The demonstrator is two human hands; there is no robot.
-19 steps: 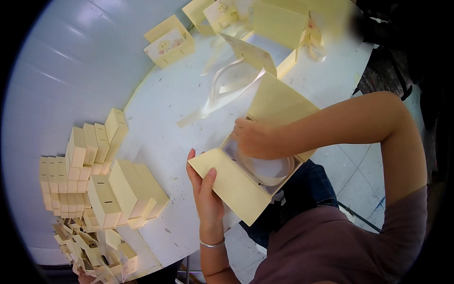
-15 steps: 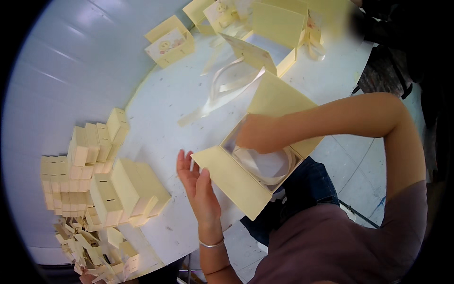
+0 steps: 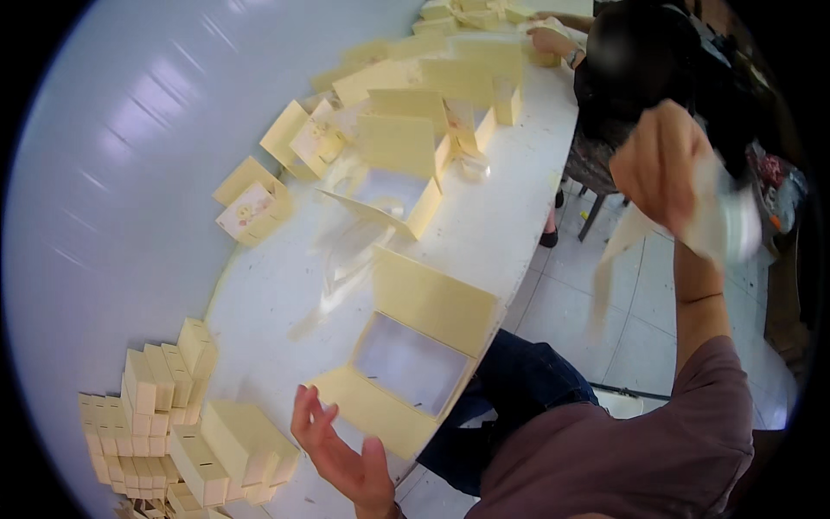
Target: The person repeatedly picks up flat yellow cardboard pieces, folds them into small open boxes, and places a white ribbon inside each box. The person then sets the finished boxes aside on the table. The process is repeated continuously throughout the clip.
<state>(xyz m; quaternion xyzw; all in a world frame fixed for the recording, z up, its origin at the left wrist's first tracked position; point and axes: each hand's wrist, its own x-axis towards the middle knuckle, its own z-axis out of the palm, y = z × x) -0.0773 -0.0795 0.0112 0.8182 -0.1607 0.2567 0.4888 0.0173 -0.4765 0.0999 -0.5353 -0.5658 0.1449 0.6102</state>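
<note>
In front of me a cream gift box (image 3: 478,346) lies with its two flaps folded out. Its pale inside shows two small dark slits and no ribbon. My left hand (image 3: 346,454) is open, palm up and fingers spread, beside the near-left flap (image 3: 372,406). Raised out past the table's right edge, my right hand (image 3: 661,169) is closed around a whitish ribbon (image 3: 627,233). One tail hangs below the fist, and a blurred loop swings on its right. More white ribbon (image 3: 333,290) lies on the table beyond the box.
Several open cream boxes (image 3: 398,143) stand along the far table, some with printed fronts. Stacked cream boxes (image 3: 246,441) fill the left side. A co-worker's hands (image 3: 553,39) work at the far end. Tiled floor (image 3: 571,303) lies right of the table.
My right hand has come up out of the box and swung right, taking the coiled ribbon with it. My left hand has moved off the flap's edge. The view has shifted too.
</note>
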